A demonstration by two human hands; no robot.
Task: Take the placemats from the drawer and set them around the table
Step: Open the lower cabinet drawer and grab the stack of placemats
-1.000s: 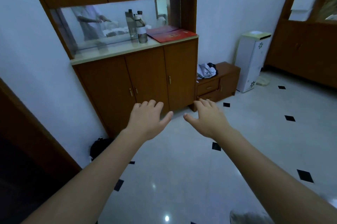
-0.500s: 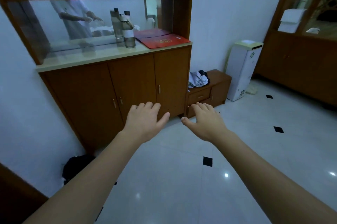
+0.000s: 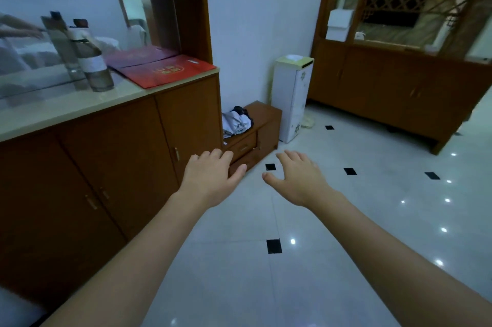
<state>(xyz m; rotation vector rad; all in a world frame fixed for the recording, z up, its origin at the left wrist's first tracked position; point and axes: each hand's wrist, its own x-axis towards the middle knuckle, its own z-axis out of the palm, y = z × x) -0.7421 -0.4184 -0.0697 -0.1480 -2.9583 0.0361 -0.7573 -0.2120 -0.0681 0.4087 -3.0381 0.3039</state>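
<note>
A: Hands, two, bare. Left hand (image 3: pixel 213 176) and right hand (image 3: pixel 298 180) both stretched forward, palms down, fingers spread and loose, gripping nothing, touching nothing. Held side by side above the floor (image 3: pixel 346 233).

B: Larger fixtures, biggest first?

A: Floor: pale glossy tile with small black diamond insets. Wall cabinet (image 3: pixel 106 161): brown wood, doors shut, pale countertop, mirror panel behind, upper cupboards above. It stands to the left of the left hand. Second wooden sideboard (image 3: pixel 399 87) at far right, lattice screen above it.

B: Mid-size items?

A: White floor-standing appliance (image 3: pixel 291 98) against the back wall. Low wooden cabinet (image 3: pixel 255 129) between it and the wall cabinet, with a drawer (image 3: pixel 243 146) in its front, shut, just beyond the left fingertips. Crumpled grey-white cloth (image 3: pixel 237 121) lying on its top.

B: Small items?

A: On the countertop: red folder (image 3: pixel 167 71), flat, at the right end; two bottles (image 3: pixel 93 60) upright to its left.

B: Placemats?

A: None visible; the drawer is shut, contents unseen.
</note>
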